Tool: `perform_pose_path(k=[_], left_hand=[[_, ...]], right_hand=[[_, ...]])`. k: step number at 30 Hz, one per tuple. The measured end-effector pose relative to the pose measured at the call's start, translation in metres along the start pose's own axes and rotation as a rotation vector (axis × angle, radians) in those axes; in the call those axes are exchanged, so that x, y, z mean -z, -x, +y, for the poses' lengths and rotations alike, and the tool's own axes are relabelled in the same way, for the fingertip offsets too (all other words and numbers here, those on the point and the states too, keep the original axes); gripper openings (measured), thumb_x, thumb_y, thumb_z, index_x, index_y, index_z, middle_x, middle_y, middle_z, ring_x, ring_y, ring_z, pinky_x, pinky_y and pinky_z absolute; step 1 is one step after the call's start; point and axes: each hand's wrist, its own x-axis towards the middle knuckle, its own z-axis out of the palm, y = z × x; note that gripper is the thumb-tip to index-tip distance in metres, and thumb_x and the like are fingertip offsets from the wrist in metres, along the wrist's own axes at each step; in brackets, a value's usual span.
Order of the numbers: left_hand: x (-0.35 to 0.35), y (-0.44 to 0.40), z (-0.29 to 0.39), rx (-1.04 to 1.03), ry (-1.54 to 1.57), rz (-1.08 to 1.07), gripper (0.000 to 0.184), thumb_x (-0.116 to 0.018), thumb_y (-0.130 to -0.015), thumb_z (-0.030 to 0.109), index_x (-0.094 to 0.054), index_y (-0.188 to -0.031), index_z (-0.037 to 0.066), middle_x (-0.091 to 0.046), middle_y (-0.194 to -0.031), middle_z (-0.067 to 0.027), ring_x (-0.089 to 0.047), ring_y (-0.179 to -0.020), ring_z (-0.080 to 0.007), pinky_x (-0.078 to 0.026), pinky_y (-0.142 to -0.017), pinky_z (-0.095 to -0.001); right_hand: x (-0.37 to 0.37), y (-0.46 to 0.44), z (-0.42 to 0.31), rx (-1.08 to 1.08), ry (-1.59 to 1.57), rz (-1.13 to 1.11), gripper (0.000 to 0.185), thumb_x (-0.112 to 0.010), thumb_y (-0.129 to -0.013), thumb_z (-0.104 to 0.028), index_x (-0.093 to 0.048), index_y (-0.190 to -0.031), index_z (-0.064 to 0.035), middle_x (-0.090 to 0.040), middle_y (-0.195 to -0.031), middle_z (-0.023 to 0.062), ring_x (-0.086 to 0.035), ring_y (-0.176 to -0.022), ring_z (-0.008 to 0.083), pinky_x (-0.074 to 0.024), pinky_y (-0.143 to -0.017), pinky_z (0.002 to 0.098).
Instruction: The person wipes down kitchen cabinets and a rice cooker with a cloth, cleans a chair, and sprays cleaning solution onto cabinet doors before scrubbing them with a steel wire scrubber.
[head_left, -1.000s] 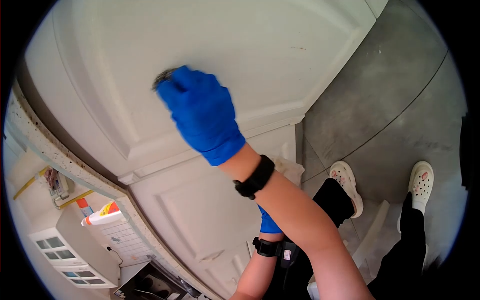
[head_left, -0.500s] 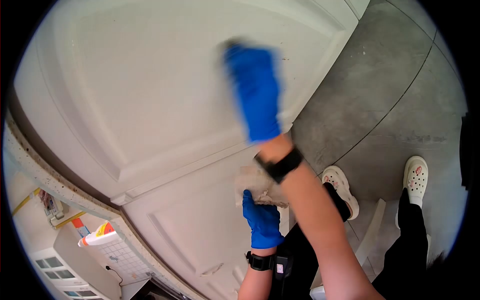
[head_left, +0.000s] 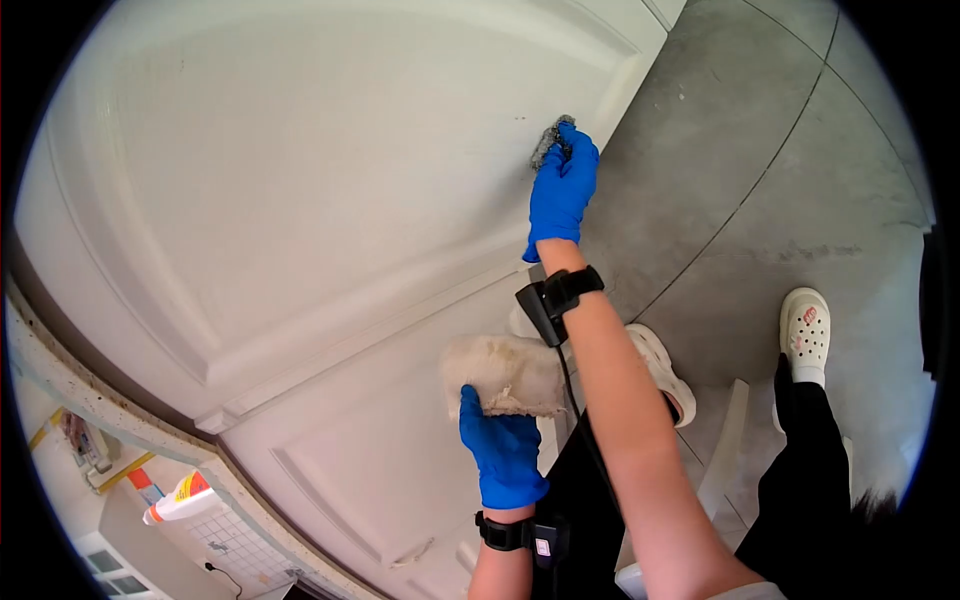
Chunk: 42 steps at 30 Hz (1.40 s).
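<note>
Pinched in the blue-gloved fingers of my right hand [head_left: 565,185] is a grey steel wool scrubber [head_left: 552,143], held against or very close to the white cabinet door [head_left: 300,170], near its edge. Lower down, my left hand [head_left: 505,455], also in a blue glove, grips a folded off-white cloth [head_left: 510,365] with brownish stains. Its thumb lies over the cloth, while the other fingers are mostly hidden. A few small dark specks show on the door panel left of the scrubber.
A speckled countertop edge [head_left: 130,410] curves along the left, with a white bottle with a red and yellow label [head_left: 183,498] beyond it. Grey tiled floor [head_left: 730,150] lies to the right. My shoes, one a white clog [head_left: 806,330], and a pale stool-like leg [head_left: 730,440] are below.
My right hand has moved right and down across the door with the steel wool, toward the door's edge. My left hand has shifted slightly left, and the cloth shows more fully.
</note>
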Motion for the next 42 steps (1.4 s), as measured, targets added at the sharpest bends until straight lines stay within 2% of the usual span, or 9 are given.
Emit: perform_pose_path(k=[4,8,12,13,24,28,32,38,42], left_hand=[[0.025,-0.009,0.001,0.249,0.087,0.071,0.043,-0.042,-0.082,0.031,-0.037,-0.115,0.003,-0.045,-0.113,-0.0114,-0.043,-0.104,-0.0236,-0.034,-0.088,-0.0360],[0.010,-0.001,0.007,0.118,0.067,-0.005,0.043,-0.042,-0.082,0.031,-0.038,-0.114,0.003,-0.045,-0.111,-0.0132,-0.043,-0.102,-0.0253,-0.033,-0.090,-0.0386],[0.019,-0.008,-0.002,0.189,0.090,-0.034,0.041,-0.043,-0.082,0.029,-0.039,-0.113,0.004,-0.046,-0.110,-0.0108,-0.044,-0.100,-0.0252,-0.034,-0.088,-0.0391],[0.026,-0.013,-0.004,0.244,0.082,0.018,0.039,-0.043,-0.082,0.030,-0.041,-0.110,0.004,-0.047,-0.108,-0.0095,-0.046,-0.096,-0.0241,-0.037,-0.084,-0.0376],[0.024,-0.014,0.015,0.169,0.061,-0.092,0.046,-0.039,-0.082,0.032,-0.034,-0.119,0.005,-0.038,-0.120,-0.0132,-0.036,-0.111,-0.0286,-0.026,-0.094,-0.0421],[0.026,-0.018,0.013,0.050,0.067,0.001,0.046,-0.035,-0.083,0.031,-0.032,-0.120,0.005,-0.036,-0.122,-0.0131,-0.035,-0.111,-0.0290,-0.025,-0.095,-0.0437],[0.038,-0.027,0.003,0.031,-0.019,0.034,0.047,-0.035,-0.083,0.033,-0.032,-0.120,0.004,-0.037,-0.122,-0.0124,-0.036,-0.111,-0.0285,-0.025,-0.095,-0.0434],[0.012,-0.008,0.016,0.045,0.065,0.011,0.046,-0.036,-0.083,0.031,-0.032,-0.120,0.004,-0.037,-0.121,-0.0134,-0.035,-0.112,-0.0284,-0.026,-0.094,-0.0420],[0.002,-0.001,0.012,0.095,0.051,-0.036,0.048,-0.038,-0.082,0.033,-0.031,-0.121,0.005,-0.038,-0.120,-0.0134,-0.035,-0.111,-0.0282,-0.027,-0.094,-0.0421]], right_hand=[[-0.030,0.043,-0.056,0.508,0.175,-0.191,0.027,-0.040,-0.076,0.004,-0.049,-0.101,-0.0022,-0.050,-0.091,0.0068,-0.050,-0.083,0.0187,-0.0400,-0.077,0.0264],[-0.034,0.017,-0.030,0.054,-0.572,0.028,0.025,-0.040,-0.078,0.005,-0.051,-0.099,-0.0030,-0.052,-0.091,0.0057,-0.050,-0.083,0.0179,-0.0406,-0.076,0.0283],[-0.019,0.007,-0.032,0.199,0.049,0.051,0.016,-0.042,-0.081,-0.001,-0.051,-0.095,-0.0020,-0.050,-0.090,0.0029,-0.047,-0.075,0.0097,-0.0394,-0.071,0.0202],[-0.027,0.022,-0.040,-0.181,-0.677,-0.082,0.015,-0.044,-0.081,-0.004,-0.050,-0.095,-0.0013,-0.051,-0.089,0.0020,-0.046,-0.077,0.0081,-0.0389,-0.071,0.0196],[-0.027,0.039,-0.044,0.314,0.086,-0.146,0.021,-0.042,-0.082,-0.001,-0.048,-0.101,-0.0035,-0.047,-0.090,0.0026,-0.045,-0.077,0.0088,-0.0398,-0.069,0.0215],[-0.007,-0.020,-0.032,-0.155,-0.115,0.037,0.016,-0.043,-0.081,-0.001,-0.047,-0.096,-0.0019,-0.048,-0.087,0.0030,-0.045,-0.075,0.0113,-0.0402,-0.069,0.0234],[-0.063,0.003,-0.102,0.654,0.072,-0.096,0.023,-0.046,-0.076,0.003,-0.048,-0.098,-0.0031,-0.049,-0.086,0.0045,-0.049,-0.069,0.0141,-0.0431,-0.065,0.0262],[-0.042,-0.032,-0.084,0.019,-0.682,-0.066,0.018,-0.042,-0.081,0.001,-0.049,-0.098,-0.0019,-0.050,-0.093,0.0018,-0.047,-0.083,0.0094,-0.0406,-0.075,0.0216],[-0.044,-0.033,-0.080,0.354,-0.008,-0.018,0.022,-0.042,-0.079,0.003,-0.048,-0.099,-0.0028,-0.051,-0.091,0.0041,-0.050,-0.083,0.0113,-0.0419,-0.072,0.0224]])
